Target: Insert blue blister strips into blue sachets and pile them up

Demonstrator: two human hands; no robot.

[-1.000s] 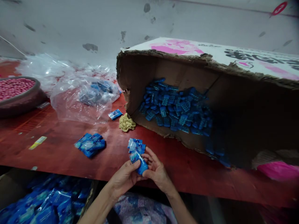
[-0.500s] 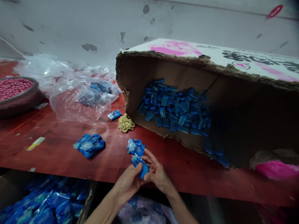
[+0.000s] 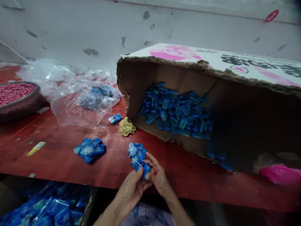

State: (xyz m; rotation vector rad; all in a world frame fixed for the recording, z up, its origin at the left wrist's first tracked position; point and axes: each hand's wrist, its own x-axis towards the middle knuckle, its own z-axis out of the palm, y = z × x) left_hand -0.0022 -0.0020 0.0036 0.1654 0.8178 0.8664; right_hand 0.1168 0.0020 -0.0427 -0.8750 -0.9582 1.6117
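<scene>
We find our left hand (image 3: 131, 190) pinching, thumb (image 3: 139, 172) uppermost. Our right hand (image 3: 160, 180) faces it, fingers (image 3: 153, 159) bent.

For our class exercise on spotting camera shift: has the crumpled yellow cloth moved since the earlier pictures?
No: the crumpled yellow cloth keeps its place by the left end of the cardboard box; both shift together in view.

A hand can pass over the table (image 3: 115, 164) between the packet pile (image 3: 90, 150) and the left hand (image 3: 132, 185). Farther ahead, the cloth (image 3: 127, 127) and the plastic bag (image 3: 70, 111) are obstacles; to the right, the carton (image 3: 137, 75) blocks except by its open side.
</scene>
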